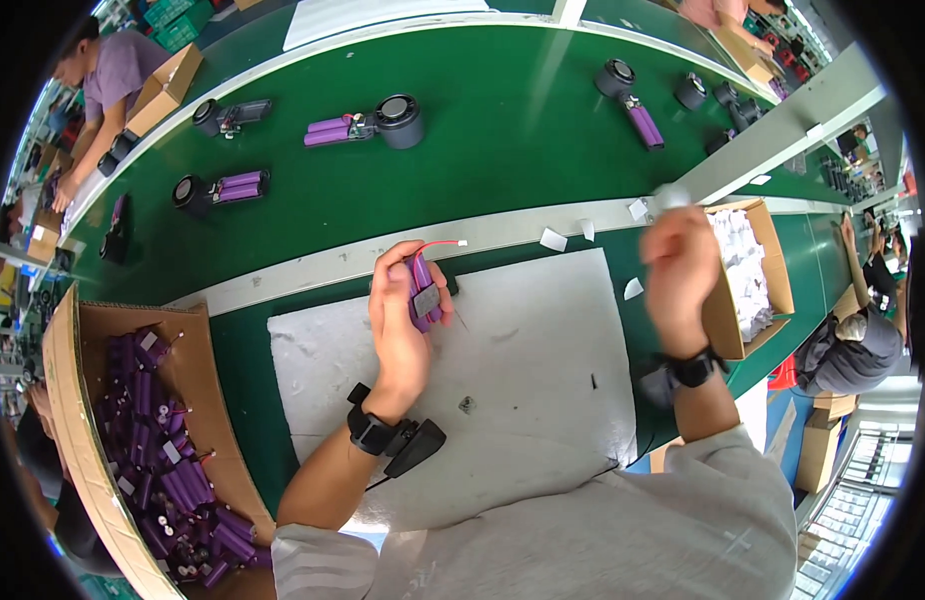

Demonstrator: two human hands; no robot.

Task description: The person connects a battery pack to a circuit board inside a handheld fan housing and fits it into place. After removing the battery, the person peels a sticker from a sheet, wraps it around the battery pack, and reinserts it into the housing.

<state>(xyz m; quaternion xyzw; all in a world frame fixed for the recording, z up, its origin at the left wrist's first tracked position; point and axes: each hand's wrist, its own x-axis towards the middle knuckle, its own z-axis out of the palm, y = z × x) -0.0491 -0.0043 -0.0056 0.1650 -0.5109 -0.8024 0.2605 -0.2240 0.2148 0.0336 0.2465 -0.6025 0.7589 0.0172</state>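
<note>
My left hand [401, 320] is closed around a purple battery pack [420, 290] above the white mat. A small grey pad [426, 301] sits on the pack's side, and a red wire with a white connector [463, 243] sticks out at its top. To the right, my right hand [680, 265] is raised beside the carton of white pieces, blurred by motion. Its fingers are curled, with a blurred small white piece [672, 197] at their tips; its exact kind is unclear.
A carton [68, 400] full of purple battery packs stands at left, another carton [773, 260] with white pieces at right. Past a pale rail [323, 262], black round units with purple cells [399, 122] lie on the green belt. White scraps [554, 239] lie nearby. A co-worker [113, 80] is at far left.
</note>
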